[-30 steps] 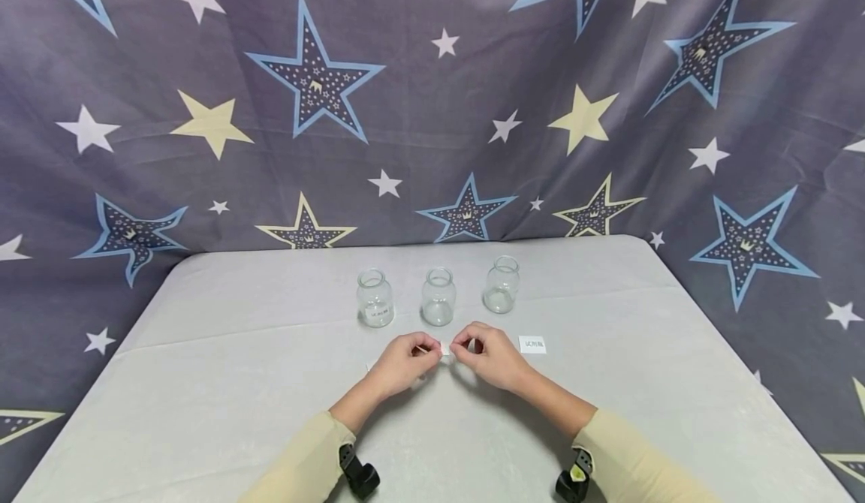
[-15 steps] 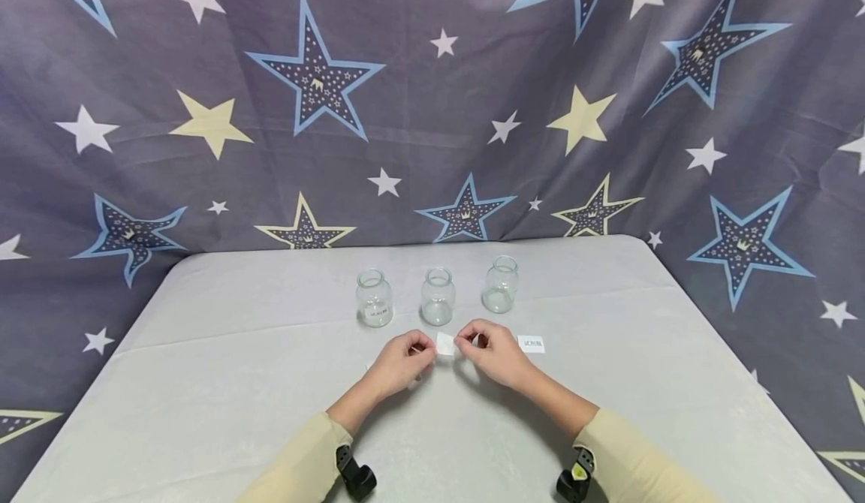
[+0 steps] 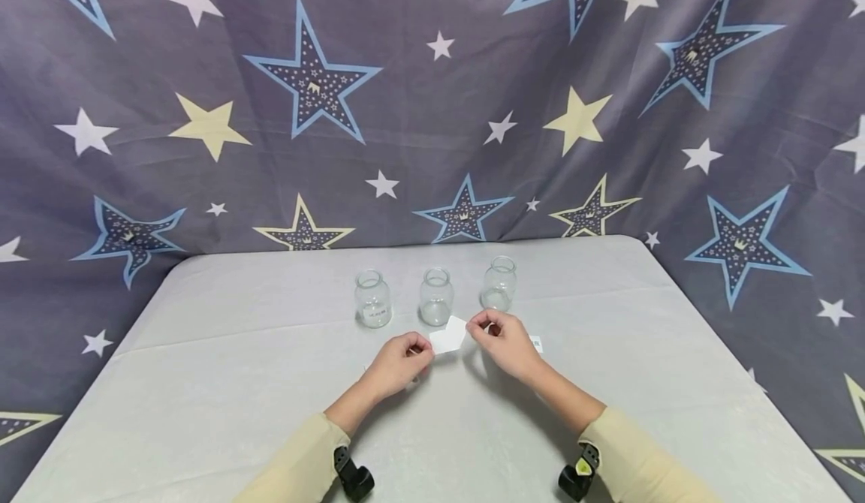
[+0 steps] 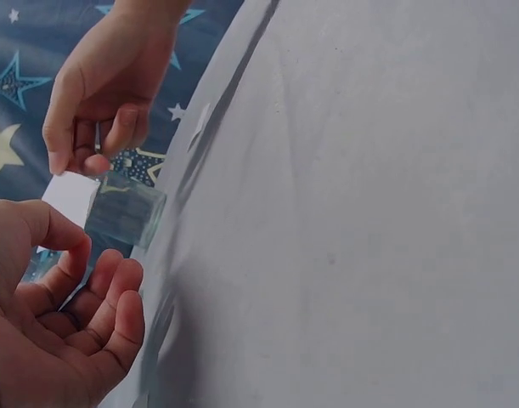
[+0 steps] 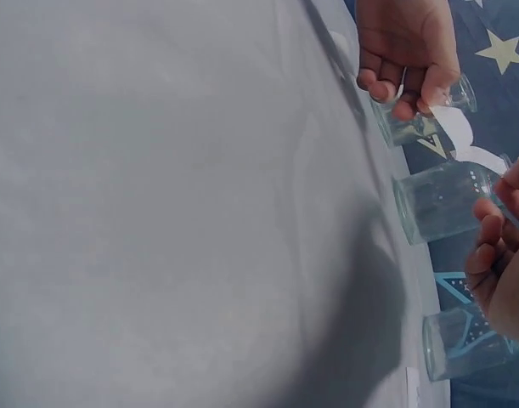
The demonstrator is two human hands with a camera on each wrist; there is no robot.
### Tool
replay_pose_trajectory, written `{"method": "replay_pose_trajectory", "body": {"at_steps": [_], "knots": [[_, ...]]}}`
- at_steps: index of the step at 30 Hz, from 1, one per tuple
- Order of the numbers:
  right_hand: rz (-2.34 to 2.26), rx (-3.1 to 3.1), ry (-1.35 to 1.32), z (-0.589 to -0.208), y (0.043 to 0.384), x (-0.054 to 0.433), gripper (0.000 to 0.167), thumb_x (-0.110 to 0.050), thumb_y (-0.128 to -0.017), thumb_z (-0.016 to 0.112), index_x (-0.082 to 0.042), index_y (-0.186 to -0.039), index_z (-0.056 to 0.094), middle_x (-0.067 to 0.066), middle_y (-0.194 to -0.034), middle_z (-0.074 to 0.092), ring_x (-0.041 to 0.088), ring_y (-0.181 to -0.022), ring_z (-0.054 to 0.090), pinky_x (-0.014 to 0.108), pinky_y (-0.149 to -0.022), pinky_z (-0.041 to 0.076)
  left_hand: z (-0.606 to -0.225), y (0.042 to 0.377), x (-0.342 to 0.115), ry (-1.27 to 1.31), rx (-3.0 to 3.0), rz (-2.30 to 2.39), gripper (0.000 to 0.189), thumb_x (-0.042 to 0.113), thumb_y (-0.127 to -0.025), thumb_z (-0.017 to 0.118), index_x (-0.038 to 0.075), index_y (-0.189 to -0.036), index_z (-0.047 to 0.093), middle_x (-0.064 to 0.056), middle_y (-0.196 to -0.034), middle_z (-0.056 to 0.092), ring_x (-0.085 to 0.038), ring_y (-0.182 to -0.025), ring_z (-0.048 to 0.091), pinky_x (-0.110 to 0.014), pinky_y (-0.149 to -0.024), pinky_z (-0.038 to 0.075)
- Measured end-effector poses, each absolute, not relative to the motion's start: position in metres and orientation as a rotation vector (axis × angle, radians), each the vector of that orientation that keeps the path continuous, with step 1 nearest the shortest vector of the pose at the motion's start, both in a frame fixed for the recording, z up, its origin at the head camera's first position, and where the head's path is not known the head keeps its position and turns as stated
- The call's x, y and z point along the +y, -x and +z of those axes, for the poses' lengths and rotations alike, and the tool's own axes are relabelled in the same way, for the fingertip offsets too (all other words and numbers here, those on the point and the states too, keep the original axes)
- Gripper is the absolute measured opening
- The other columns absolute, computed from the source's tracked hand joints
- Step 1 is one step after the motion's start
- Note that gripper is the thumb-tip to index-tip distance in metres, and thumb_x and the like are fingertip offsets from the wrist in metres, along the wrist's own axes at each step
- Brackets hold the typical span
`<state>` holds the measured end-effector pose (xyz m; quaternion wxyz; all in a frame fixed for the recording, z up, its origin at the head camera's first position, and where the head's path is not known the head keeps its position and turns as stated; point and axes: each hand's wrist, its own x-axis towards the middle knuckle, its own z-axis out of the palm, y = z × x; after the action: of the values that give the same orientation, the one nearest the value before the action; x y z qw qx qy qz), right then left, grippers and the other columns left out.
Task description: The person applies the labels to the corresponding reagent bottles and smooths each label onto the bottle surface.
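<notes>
Over the table in front of the jars, both hands hold a small white sticker label (image 3: 449, 335). My left hand (image 3: 399, 362) pinches its left end between thumb and forefinger. My right hand (image 3: 505, 344) pinches the upper right corner. In the right wrist view the label's white paper (image 5: 455, 129) splits into two pieces, a strip (image 5: 484, 158) curling away toward my right hand. Behind it stands the middle glass jar (image 3: 436, 293), with bare sides. The left jar (image 3: 372, 293) bears a printed label low on its front. The right jar (image 3: 498, 281) stands just behind my right hand.
Another printed label (image 3: 537, 344) lies on the table, partly hidden by my right hand. The light grey tablecloth (image 3: 243, 383) reaches back to a dark curtain with stars (image 3: 405, 112). Each wrist wears a black camera (image 3: 354, 477) on a strap.
My right hand has moved up and slightly right, away from the left. The white label, mostly hidden at first, now shows wide between the hands, its pieces peeling apart. The jars stay put.
</notes>
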<state>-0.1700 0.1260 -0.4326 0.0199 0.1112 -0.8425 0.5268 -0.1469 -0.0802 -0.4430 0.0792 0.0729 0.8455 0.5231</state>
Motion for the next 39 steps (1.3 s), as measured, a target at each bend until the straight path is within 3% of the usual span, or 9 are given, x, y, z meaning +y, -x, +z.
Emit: {"method": "replay_pose_trajectory", "body": {"at_steps": [8,18,26,39], "knots": [[1.688,-2.54,-0.278,-0.4325,0.1741,0.1346,0.009,-0.01,-0.088,0.061,-0.002,-0.086,0.064,0.003,-0.071,0.059,0.007,-0.061,0.05,0.018,-0.055,0.04,-0.4449,0.1467,-0.0789,-0.243,2.533,1.556,0.011,0.011,-0.084,0.055,0.003,-0.086,0.061,-0.01,-0.07,0.063,-0.011,-0.058,0.053,-0.023,-0.052,0.043],[1.668,-2.534,-0.255,-0.4304,0.1753,0.1361,0.007,-0.009,-0.086,0.061,-0.002,-0.085,0.064,0.003,-0.071,0.06,0.007,-0.061,0.05,0.017,-0.056,0.04,-0.4483,0.1469,-0.0754,-0.294,2.49,1.506,0.012,0.011,-0.085,0.057,0.001,-0.089,0.062,-0.007,-0.068,0.06,-0.011,-0.053,0.051,-0.021,-0.046,0.043],[1.684,-2.56,-0.248,-0.4333,0.1736,0.1337,0.004,-0.007,-0.085,0.061,-0.003,-0.085,0.063,0.004,-0.072,0.058,0.008,-0.062,0.048,0.017,-0.056,0.039,-0.4487,0.1463,-0.0755,-0.299,2.585,1.383,0.011,0.012,-0.083,0.059,0.003,-0.084,0.064,0.003,-0.065,0.057,-0.006,-0.052,0.05,-0.02,-0.051,0.042],[1.642,-2.576,-0.279,-0.4368,0.1713,0.1308,0.006,-0.01,-0.086,0.062,-0.005,-0.082,0.063,0.001,-0.069,0.055,0.008,-0.06,0.046,0.018,-0.055,0.038,-0.4439,0.1446,-0.0781,-0.241,2.628,1.309,0.007,0.01,-0.081,0.06,0.004,-0.08,0.064,0.005,-0.059,0.055,-0.005,-0.045,0.049,-0.02,-0.047,0.042]]}}
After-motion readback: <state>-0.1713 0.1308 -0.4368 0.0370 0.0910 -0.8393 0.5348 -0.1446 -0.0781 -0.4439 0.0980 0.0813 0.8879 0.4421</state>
